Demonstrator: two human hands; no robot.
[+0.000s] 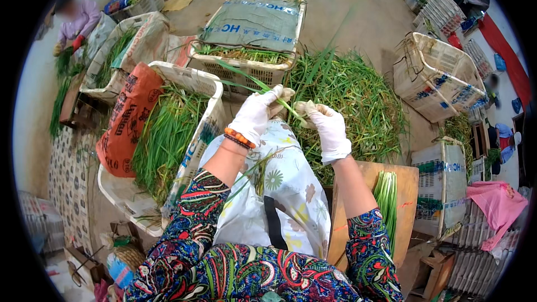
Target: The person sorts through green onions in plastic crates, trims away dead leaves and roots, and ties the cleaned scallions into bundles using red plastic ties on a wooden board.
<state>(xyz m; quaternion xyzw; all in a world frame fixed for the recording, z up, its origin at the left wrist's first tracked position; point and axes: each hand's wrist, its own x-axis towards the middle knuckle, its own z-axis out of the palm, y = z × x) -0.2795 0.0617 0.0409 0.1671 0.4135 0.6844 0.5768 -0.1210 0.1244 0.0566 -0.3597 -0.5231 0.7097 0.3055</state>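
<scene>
- Heap of loose green stalks (352,98) on the floor, just beyond both hands.
- White crate (193,81) at the person's left, stalks laid lengthwise inside.
- Wooden board (405,190) at the right, bearing a trimmed bundle (386,196).
- Left hand (254,114), gloved, clenched on the green stalk (251,81).
- Right hand (330,128), gloved, pinching the stalk's pale root end; the stalk's long axis runs up-left from the grip, nearer the left hand.

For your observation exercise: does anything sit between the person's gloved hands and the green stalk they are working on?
Nothing visible does. The left hand and right hand both grip the green stalk directly, above the apron.
</scene>
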